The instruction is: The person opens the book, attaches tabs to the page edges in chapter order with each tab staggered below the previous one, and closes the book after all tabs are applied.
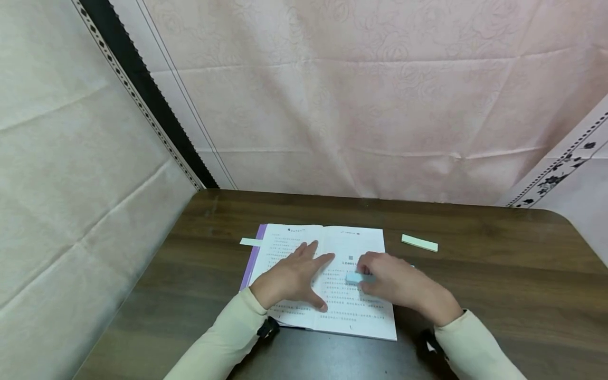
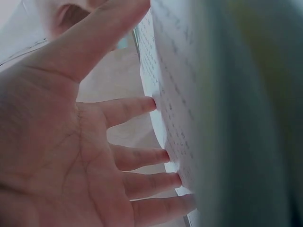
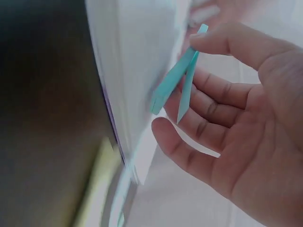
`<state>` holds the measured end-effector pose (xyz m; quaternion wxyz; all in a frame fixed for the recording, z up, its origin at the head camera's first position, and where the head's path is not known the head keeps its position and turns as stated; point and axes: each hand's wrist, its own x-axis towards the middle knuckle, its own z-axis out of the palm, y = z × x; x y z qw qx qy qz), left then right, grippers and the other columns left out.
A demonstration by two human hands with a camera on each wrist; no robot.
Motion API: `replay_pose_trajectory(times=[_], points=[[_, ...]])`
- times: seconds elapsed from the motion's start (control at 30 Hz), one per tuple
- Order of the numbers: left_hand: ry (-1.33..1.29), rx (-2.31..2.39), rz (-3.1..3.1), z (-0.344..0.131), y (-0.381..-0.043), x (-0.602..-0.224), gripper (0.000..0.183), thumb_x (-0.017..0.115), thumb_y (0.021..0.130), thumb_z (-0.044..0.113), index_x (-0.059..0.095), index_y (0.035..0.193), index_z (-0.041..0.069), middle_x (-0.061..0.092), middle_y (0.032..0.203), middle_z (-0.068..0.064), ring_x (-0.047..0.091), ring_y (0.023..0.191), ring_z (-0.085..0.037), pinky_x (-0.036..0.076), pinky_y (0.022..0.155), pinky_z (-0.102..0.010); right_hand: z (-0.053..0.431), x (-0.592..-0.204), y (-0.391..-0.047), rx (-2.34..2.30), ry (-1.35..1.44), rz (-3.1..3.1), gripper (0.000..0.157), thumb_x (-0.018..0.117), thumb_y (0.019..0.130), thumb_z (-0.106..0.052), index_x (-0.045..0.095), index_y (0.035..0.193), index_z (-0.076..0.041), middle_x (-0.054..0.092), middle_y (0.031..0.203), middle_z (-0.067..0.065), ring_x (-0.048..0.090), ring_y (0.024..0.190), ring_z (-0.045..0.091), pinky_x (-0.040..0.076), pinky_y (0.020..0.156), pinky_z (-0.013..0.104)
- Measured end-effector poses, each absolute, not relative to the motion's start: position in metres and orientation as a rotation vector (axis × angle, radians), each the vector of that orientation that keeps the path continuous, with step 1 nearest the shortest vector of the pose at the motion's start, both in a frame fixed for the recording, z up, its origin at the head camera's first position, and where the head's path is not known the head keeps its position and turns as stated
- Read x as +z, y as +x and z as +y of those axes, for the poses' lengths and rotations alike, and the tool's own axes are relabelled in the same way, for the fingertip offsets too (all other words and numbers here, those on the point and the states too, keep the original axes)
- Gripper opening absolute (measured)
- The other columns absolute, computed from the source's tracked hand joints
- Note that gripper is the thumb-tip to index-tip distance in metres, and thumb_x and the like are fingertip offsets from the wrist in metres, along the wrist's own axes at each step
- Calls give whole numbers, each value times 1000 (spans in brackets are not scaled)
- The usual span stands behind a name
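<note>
An open book (image 1: 351,319) with printed pages and a purple cover edge lies on the table. My left hand (image 1: 292,277) rests on its left page with fingers spread, and the fingertips meet the paper in the left wrist view. Over the right page, my right hand (image 1: 401,279) pinches a small teal pad of sticky note strips (image 3: 173,78). One strip (image 3: 187,92) angles away from the pad at its lower end, while thumb and fingers hold the upper part. In the head view, the fingers partly hide the pad.
A pale green strip pad (image 1: 419,243) lies on the brown wooden table (image 1: 475,264) right of the book. Another pale strip (image 1: 250,241) sticks out from the book's left edge. A light blue strip (image 3: 120,196) juts from its right edge. Pale curtains (image 1: 356,105) hang behind.
</note>
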<state>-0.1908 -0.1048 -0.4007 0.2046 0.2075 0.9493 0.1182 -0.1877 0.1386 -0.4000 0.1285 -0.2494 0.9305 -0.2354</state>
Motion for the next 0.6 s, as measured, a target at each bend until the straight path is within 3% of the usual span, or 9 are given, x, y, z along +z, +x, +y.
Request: replay_pose_trajectory(times=[0.1,0.3,0.6], points=[[568,344,2646,-104,-190,-402,113,100,69,45,41,164,28,19,175,-14,17,162,-37,30,124,-59,159,-395,-199,-756,-674,2715,12,78,92,-6,68,95,-12,63,86,-3,54,72,13,46,63,28],[564,362,2644,-104,-190,-401,114,100,68,43,41,164,28,18,176,-15,16,162,-37,28,124,-59,199,-395,-217,-708,-591,2815,13,75,96,-7,69,106,-3,68,97,6,57,79,17,48,66,31],[565,374,2624,-104,-190,-401,114,100,69,42,39,165,27,17,176,-15,16,162,-38,28,124,-61,229,-410,-231,-544,-531,2824,14,76,95,-5,70,107,0,67,99,10,56,76,18,51,64,34]])
